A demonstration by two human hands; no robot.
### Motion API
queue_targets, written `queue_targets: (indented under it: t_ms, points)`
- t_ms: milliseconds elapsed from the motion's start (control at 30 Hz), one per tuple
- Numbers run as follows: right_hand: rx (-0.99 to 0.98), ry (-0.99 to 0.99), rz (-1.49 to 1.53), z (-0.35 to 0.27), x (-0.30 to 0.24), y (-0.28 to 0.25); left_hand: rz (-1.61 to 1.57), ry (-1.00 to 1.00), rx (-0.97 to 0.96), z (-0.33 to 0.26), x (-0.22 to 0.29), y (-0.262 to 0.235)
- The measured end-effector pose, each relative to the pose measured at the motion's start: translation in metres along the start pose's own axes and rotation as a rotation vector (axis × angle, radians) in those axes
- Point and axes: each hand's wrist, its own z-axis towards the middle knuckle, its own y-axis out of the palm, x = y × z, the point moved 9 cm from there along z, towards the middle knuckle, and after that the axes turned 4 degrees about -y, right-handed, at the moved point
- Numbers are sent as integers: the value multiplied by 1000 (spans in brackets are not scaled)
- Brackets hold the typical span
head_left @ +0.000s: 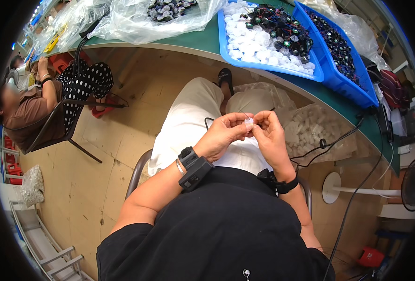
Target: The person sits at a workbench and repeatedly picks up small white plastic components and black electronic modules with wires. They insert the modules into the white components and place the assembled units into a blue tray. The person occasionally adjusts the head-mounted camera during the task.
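Over my lap, both hands meet around a small white translucent plastic cap [249, 121]. My left hand [224, 134] pinches it from the left between thumb and fingertips. From the other side, the thumb and fingers of my right hand [269, 136] close on the same cap; whatever else sits between the fingertips is too small to make out. Beyond my hands, a shallow blue tray [223, 42] on the table holds many loose white caps [252, 44] and a heap of small black round parts with thin wires [287, 33].
A second blue bin [357, 91] of black wired parts stands right of the tray on the green table [203, 42]. Clear plastic bags [123, 23] lie at the left. Below hangs a bag of white pieces [313, 124]. Black cables [324, 145] run at right. Another person [34, 105] sits left.
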Motion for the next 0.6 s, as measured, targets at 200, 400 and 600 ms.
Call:
queue_targets:
  t_ms: [200,400,600]
  points:
    - [-56,-13,-56,0,-3,5,286,51,30,0,10,-6]
    - [-44,94,-153,1,4,1,328,132,41,2,9,-3]
    - [-11,-49,-521,1,-1,-8,444,70,22,4,2,-3]
